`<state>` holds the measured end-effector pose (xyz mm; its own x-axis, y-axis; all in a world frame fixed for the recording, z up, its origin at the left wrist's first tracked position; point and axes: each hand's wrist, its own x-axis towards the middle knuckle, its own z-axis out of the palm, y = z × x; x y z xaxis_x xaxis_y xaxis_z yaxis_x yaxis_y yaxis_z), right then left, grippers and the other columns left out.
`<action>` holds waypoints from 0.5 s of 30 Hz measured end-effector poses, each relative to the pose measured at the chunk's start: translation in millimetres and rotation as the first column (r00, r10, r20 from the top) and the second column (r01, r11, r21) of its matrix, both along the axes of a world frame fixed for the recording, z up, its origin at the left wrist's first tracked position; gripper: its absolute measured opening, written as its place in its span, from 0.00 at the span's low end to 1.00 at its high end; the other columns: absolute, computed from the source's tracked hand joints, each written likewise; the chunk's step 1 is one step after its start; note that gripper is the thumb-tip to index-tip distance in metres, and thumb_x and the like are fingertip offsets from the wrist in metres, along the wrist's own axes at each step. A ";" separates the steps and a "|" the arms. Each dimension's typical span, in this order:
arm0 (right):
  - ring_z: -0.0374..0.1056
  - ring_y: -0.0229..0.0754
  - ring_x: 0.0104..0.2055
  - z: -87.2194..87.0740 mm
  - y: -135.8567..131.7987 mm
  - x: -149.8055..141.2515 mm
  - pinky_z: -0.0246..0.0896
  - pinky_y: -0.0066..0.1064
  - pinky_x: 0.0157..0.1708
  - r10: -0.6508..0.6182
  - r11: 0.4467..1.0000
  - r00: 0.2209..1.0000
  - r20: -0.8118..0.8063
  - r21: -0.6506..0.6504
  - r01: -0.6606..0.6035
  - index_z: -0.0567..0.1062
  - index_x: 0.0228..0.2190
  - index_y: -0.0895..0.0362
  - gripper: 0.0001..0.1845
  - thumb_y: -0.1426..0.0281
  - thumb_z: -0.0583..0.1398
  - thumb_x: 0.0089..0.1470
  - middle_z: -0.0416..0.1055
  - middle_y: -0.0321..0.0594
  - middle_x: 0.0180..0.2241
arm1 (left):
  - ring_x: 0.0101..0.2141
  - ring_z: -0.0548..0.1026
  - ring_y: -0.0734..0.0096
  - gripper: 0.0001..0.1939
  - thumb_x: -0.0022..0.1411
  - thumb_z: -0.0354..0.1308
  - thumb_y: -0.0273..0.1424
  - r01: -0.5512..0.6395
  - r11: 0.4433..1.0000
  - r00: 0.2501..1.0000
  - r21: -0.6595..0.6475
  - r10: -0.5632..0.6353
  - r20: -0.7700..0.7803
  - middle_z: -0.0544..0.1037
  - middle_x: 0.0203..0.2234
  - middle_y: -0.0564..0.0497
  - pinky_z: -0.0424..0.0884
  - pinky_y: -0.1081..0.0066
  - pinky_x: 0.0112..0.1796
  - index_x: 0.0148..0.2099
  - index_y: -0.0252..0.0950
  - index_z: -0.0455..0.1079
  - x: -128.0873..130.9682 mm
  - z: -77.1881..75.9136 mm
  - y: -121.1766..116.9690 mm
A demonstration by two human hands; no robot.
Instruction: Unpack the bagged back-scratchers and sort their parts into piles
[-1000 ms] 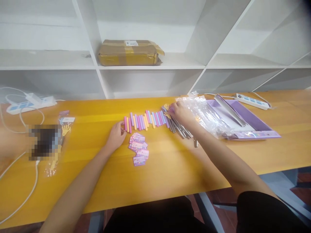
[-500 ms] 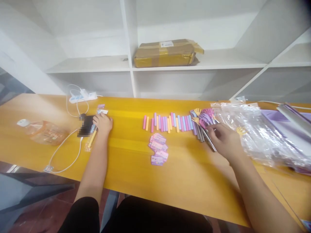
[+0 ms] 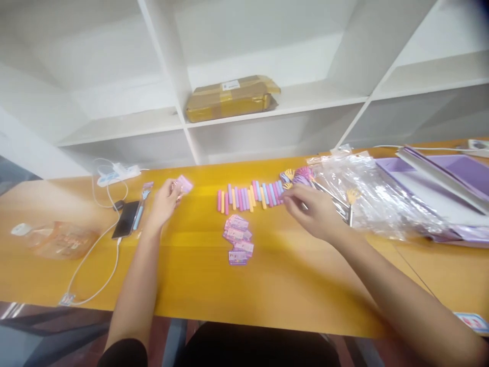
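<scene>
My left hand (image 3: 165, 202) is raised over the left part of the table, its fingers closed on a small pink-purple card (image 3: 185, 184). My right hand (image 3: 311, 210) is closed at the right end of a row of pastel foam-like sticks (image 3: 244, 199). Something dark and shiny shows between its thumb and finger, too blurred to name. Just behind it lies a bunch of small hand-shaped heads (image 3: 303, 174) in yellow, blue, pink and purple, some with metal rods (image 3: 331, 196). A loose pile of pink-purple cards (image 3: 237, 235) lies in front of the row.
Clear plastic bags (image 3: 382, 196) and a purple box (image 3: 451, 171) are at the right. On the left are a phone (image 3: 126, 220) on a cable, a blue packaged stick (image 3: 139, 214), a bottle (image 3: 57, 238) and a power strip (image 3: 119, 175). A taped carton (image 3: 233, 99) sits on the shelf.
My left hand has lifted from the packaged sticks beside the phone and now holds a card; the yellow stick no longer shows there. My right hand has moved left towards the row.
</scene>
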<state>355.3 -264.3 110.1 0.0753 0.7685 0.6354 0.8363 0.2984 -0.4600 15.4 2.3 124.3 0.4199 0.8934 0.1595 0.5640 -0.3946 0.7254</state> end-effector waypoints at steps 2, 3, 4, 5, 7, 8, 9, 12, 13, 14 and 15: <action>0.67 0.37 0.30 30.6 9.4 -26.8 0.62 0.32 0.33 0.078 0.997 0.997 -0.016 0.027 -0.077 0.77 0.42 0.55 0.07 0.72 0.58 0.71 0.74 0.38 0.34 | 0.22 0.64 0.76 0.17 0.74 0.56 0.49 0.202 0.974 0.963 -0.105 -0.177 0.205 0.68 0.28 0.56 0.59 0.76 0.23 0.46 0.40 0.68 21.4 22.5 -31.3; 0.67 0.36 0.30 43.4 14.4 -39.6 0.62 0.31 0.33 0.108 0.993 0.994 -0.035 0.045 -0.107 0.77 0.43 0.55 0.06 0.72 0.59 0.71 0.73 0.37 0.34 | 0.22 0.61 0.78 0.17 0.73 0.58 0.49 0.266 0.956 0.938 -0.122 -0.227 0.262 0.66 0.27 0.57 0.57 0.77 0.23 0.45 0.40 0.69 31.6 33.1 -48.2; 0.67 0.35 0.29 53.8 19.4 -51.7 0.62 0.30 0.33 0.128 0.990 0.990 -0.062 0.069 -0.124 0.77 0.44 0.55 0.04 0.72 0.60 0.70 0.72 0.36 0.34 | 0.21 0.60 0.79 0.17 0.73 0.59 0.49 0.309 0.942 0.920 -0.133 -0.261 0.290 0.66 0.27 0.57 0.55 0.77 0.22 0.44 0.39 0.70 40.8 42.7 -65.1; 0.67 0.33 0.29 61.4 24.1 -62.4 0.63 0.29 0.33 0.144 0.986 0.986 -0.088 0.097 -0.135 0.77 0.44 0.55 0.03 0.72 0.62 0.70 0.72 0.35 0.35 | 0.21 0.59 0.80 0.18 0.73 0.60 0.49 0.333 0.933 0.906 -0.135 -0.277 0.321 0.66 0.27 0.56 0.54 0.77 0.22 0.44 0.39 0.71 48.5 50.9 -81.4; 0.66 0.32 0.29 68.8 31.8 -78.9 0.63 0.28 0.33 0.146 0.980 0.981 -0.130 0.152 -0.126 0.76 0.43 0.55 0.03 0.70 0.65 0.69 0.71 0.34 0.36 | 0.21 0.58 0.80 0.18 0.73 0.62 0.50 0.369 0.917 0.881 -0.152 -0.292 0.373 0.66 0.26 0.56 0.53 0.77 0.21 0.44 0.39 0.73 58.9 61.7 -109.9; 0.66 0.32 0.30 69.4 34.5 -84.6 0.64 0.27 0.33 0.137 0.978 0.980 -0.142 0.174 -0.112 0.76 0.42 0.55 0.05 0.69 0.67 0.69 0.71 0.35 0.37 | 0.20 0.58 0.80 0.18 0.73 0.62 0.50 0.378 0.913 0.871 -0.154 -0.294 0.394 0.66 0.26 0.56 0.53 0.77 0.20 0.44 0.39 0.73 61.7 64.0 -121.5; 0.66 0.32 0.31 68.8 36.1 -88.6 0.65 0.27 0.33 0.126 0.976 0.981 -0.146 0.198 -0.096 0.75 0.41 0.55 0.06 0.68 0.67 0.69 0.71 0.35 0.39 | 0.20 0.58 0.80 0.18 0.73 0.62 0.49 0.376 0.916 0.865 -0.143 -0.291 0.408 0.66 0.25 0.56 0.54 0.77 0.20 0.43 0.38 0.73 63.4 64.5 -131.3; 0.70 0.34 0.35 65.9 34.7 -93.8 0.68 0.29 0.34 0.096 0.953 0.989 -0.114 0.296 -0.058 0.76 0.42 0.55 0.05 0.68 0.67 0.69 0.71 0.38 0.42 | 0.23 0.63 0.77 0.18 0.75 0.60 0.48 0.327 0.943 0.863 -0.065 -0.270 0.426 0.67 0.25 0.55 0.59 0.76 0.22 0.41 0.38 0.73 63.9 57.6 -150.9; 0.71 0.35 0.36 65.9 32.5 -94.4 0.69 0.29 0.35 0.077 0.943 0.993 -0.086 0.329 -0.045 0.76 0.43 0.56 0.04 0.69 0.66 0.70 0.72 0.39 0.42 | 0.24 0.65 0.76 0.18 0.76 0.60 0.47 0.311 0.950 0.864 -0.040 -0.265 0.428 0.68 0.25 0.54 0.62 0.76 0.24 0.40 0.38 0.73 63.7 53.8 -155.3; 0.72 0.37 0.37 66.5 29.9 -94.8 0.70 0.30 0.36 0.050 0.935 0.997 -0.052 0.354 -0.028 0.76 0.43 0.56 0.03 0.70 0.65 0.70 0.73 0.40 0.42 | 0.25 0.66 0.75 0.18 0.76 0.59 0.47 0.303 0.953 0.863 -0.018 -0.267 0.428 0.69 0.26 0.54 0.63 0.75 0.25 0.41 0.38 0.73 63.4 49.9 -159.0; 0.73 0.38 0.39 67.6 27.1 -95.4 0.70 0.31 0.37 0.013 0.930 1.000 -0.014 0.367 -0.007 0.76 0.44 0.56 0.02 0.71 0.64 0.71 0.75 0.41 0.42 | 0.25 0.67 0.75 0.17 0.77 0.58 0.46 0.304 0.953 0.862 0.006 -0.277 0.425 0.70 0.27 0.54 0.65 0.74 0.25 0.41 0.38 0.74 63.3 46.2 -162.3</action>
<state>259.9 -237.2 177.7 0.0811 0.4826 0.8721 0.8259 0.4573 -0.3298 78.8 -160.0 170.6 0.5686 0.7544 0.3280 0.0716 -0.4426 0.8939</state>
